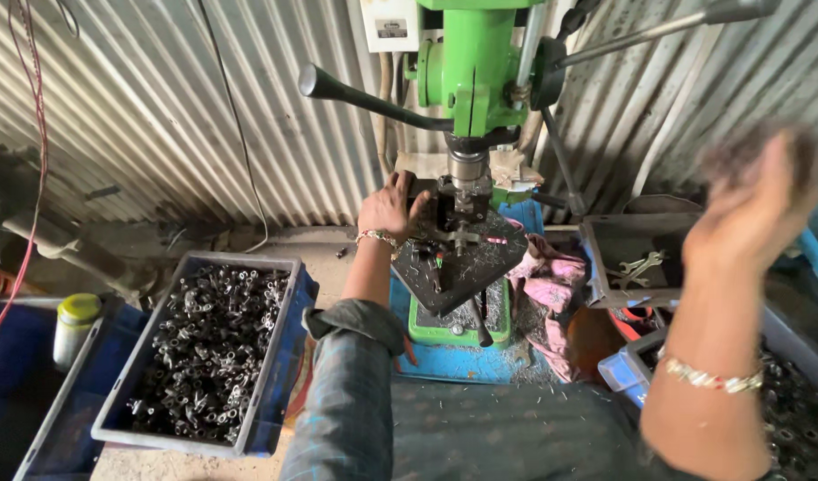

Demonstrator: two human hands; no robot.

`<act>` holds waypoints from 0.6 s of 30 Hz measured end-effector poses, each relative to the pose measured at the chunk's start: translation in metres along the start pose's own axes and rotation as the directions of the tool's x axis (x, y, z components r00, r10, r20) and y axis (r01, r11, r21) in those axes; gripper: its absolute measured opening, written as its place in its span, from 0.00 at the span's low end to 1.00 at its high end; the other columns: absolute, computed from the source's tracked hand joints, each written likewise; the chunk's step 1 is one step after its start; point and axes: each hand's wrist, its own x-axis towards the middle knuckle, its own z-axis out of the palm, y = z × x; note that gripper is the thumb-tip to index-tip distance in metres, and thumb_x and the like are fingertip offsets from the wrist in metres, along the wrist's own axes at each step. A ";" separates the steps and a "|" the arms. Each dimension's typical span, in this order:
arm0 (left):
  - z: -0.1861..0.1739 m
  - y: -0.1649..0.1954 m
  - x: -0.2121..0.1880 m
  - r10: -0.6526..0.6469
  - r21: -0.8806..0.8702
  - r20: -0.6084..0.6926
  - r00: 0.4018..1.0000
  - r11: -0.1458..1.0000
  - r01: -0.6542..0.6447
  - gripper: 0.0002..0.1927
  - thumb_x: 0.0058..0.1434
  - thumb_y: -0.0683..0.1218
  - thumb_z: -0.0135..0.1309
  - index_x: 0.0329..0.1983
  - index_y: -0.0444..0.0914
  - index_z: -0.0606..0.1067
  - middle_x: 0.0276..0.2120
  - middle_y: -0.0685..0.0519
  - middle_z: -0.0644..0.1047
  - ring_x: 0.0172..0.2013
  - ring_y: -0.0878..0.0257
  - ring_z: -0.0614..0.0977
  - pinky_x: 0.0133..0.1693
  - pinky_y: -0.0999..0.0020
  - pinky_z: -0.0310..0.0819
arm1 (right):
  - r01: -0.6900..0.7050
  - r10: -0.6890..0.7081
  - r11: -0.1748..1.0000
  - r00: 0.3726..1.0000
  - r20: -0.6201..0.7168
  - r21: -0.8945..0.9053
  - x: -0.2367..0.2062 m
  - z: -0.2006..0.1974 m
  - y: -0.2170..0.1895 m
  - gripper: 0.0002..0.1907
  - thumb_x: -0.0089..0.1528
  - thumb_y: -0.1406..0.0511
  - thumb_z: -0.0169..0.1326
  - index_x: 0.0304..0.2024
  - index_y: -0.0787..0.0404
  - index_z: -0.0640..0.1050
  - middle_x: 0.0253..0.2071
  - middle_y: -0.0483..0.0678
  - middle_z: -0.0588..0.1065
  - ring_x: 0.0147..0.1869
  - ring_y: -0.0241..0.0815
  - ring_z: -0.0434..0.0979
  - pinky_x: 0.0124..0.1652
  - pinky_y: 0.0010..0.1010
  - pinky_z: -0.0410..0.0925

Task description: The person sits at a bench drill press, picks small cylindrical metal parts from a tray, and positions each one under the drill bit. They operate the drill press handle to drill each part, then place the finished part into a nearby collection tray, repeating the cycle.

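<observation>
Left hand (389, 207): fingers spread flat against the workpiece fixture (458, 233) on the drill table (462, 267), directly beside the chuck (468, 167). Right hand (754, 203): raised at near right, blurred; finger state cannot be told. Hazard: the bracelet (377, 237) or fingers could catch the spindle; swarf on the table could cut skin

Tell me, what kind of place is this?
Probably a small metal workshop. A green drill press stands by corrugated metal walls, and a crate holds many small metal parts. The left hand rests at the drill's table; the right hand is raised and blurred.
</observation>
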 end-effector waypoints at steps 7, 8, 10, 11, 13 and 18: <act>0.008 -0.004 0.005 -0.006 0.036 -0.041 0.999 0.999 0.008 0.39 0.67 0.72 0.38 0.66 0.39 0.62 0.56 0.39 0.74 0.47 0.40 0.82 0.47 0.48 0.78 | -0.136 0.117 0.990 0.949 0.293 0.046 0.063 0.126 -0.054 0.14 0.78 0.60 0.60 0.44 0.62 0.72 0.36 0.46 0.67 0.40 0.39 0.71 0.55 0.41 0.70; 0.009 -0.004 0.005 0.016 0.046 -0.075 0.997 0.999 -0.013 0.39 0.66 0.72 0.38 0.66 0.39 0.62 0.57 0.38 0.74 0.46 0.40 0.82 0.46 0.48 0.78 | -0.129 0.119 0.992 0.942 0.313 0.012 0.057 0.133 -0.062 0.14 0.78 0.60 0.59 0.45 0.62 0.73 0.38 0.47 0.69 0.41 0.39 0.73 0.53 0.38 0.69; 0.010 -0.004 0.005 0.049 0.057 -0.149 0.988 0.998 -0.041 0.40 0.65 0.73 0.38 0.67 0.40 0.62 0.58 0.37 0.72 0.45 0.39 0.82 0.44 0.48 0.78 | -0.048 0.082 0.993 0.935 0.345 -0.105 0.021 0.138 -0.070 0.10 0.79 0.62 0.56 0.49 0.63 0.76 0.44 0.48 0.76 0.43 0.38 0.77 0.46 0.28 0.68; 0.010 -0.004 0.004 0.043 0.054 -0.122 0.992 0.998 -0.036 0.39 0.65 0.72 0.38 0.66 0.40 0.63 0.58 0.37 0.73 0.45 0.40 0.82 0.45 0.48 0.78 | -0.003 0.055 0.990 0.927 0.370 -0.138 0.004 0.142 -0.073 0.08 0.79 0.63 0.54 0.51 0.63 0.77 0.47 0.49 0.78 0.44 0.37 0.78 0.44 0.24 0.68; 0.008 -0.003 0.001 0.016 0.051 -0.061 0.998 0.999 -0.013 0.37 0.67 0.72 0.37 0.65 0.41 0.65 0.57 0.39 0.74 0.46 0.41 0.82 0.46 0.49 0.78 | 0.061 -0.006 0.991 0.909 0.417 -0.117 -0.018 0.152 -0.076 0.07 0.79 0.67 0.51 0.56 0.64 0.76 0.51 0.46 0.78 0.43 0.33 0.75 0.47 0.21 0.69; -0.004 0.001 -0.005 0.005 -0.013 -0.046 0.999 1.000 -0.006 0.34 0.67 0.70 0.40 0.63 0.43 0.67 0.56 0.44 0.75 0.47 0.43 0.82 0.47 0.50 0.78 | 0.095 -0.022 0.978 0.932 0.362 -0.186 -0.038 0.167 -0.084 0.17 0.74 0.69 0.49 0.66 0.64 0.71 0.45 0.44 0.77 0.43 0.29 0.72 0.38 0.15 0.61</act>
